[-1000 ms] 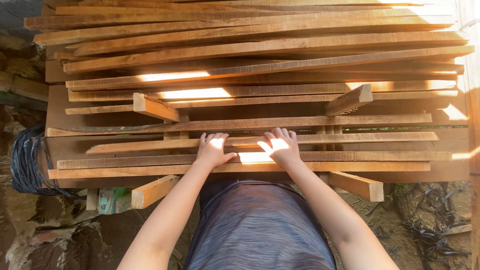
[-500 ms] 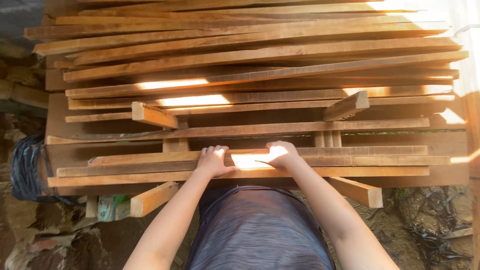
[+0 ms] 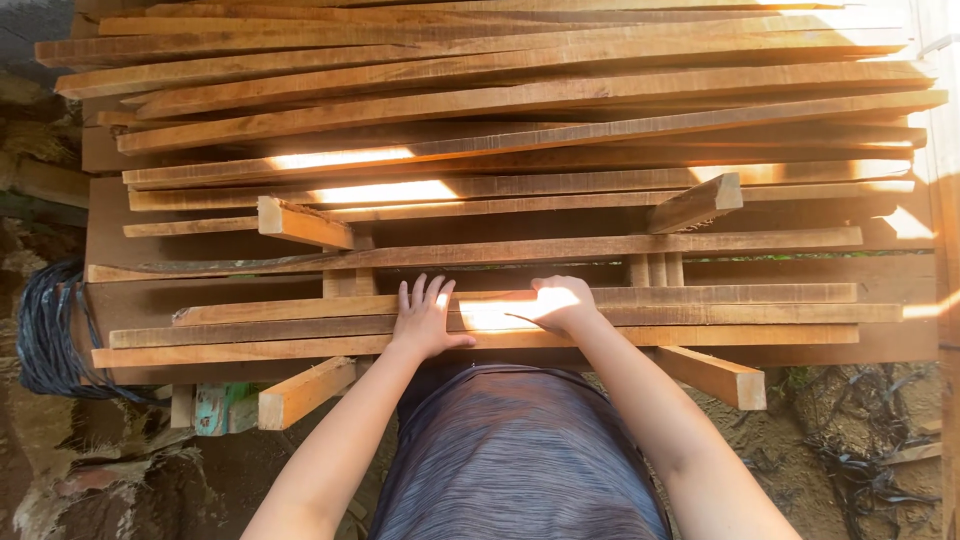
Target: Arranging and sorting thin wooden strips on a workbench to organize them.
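Neither hand is closed around anything. Left hand (image 3: 423, 318) lies flat, fingers extended and slightly spread, palm down on the near planks (image 3: 300, 328) at the front edge of the lumber stack (image 3: 520, 110). Right hand (image 3: 562, 303) rests on the same near planks just beside the left, fingers curled downward over the wood; a bright sun patch falls between the two hands, so whether the fingers hook a plank edge cannot be told. The planks are long, thin, reddish-brown boards laid crosswise to the person, supported on short cross battens (image 3: 712, 375) that project toward the viewer. A coil of dark cable (image 3: 45, 330) hangs at the left end of the stack. Bare earth (image 3: 850, 450) lies below
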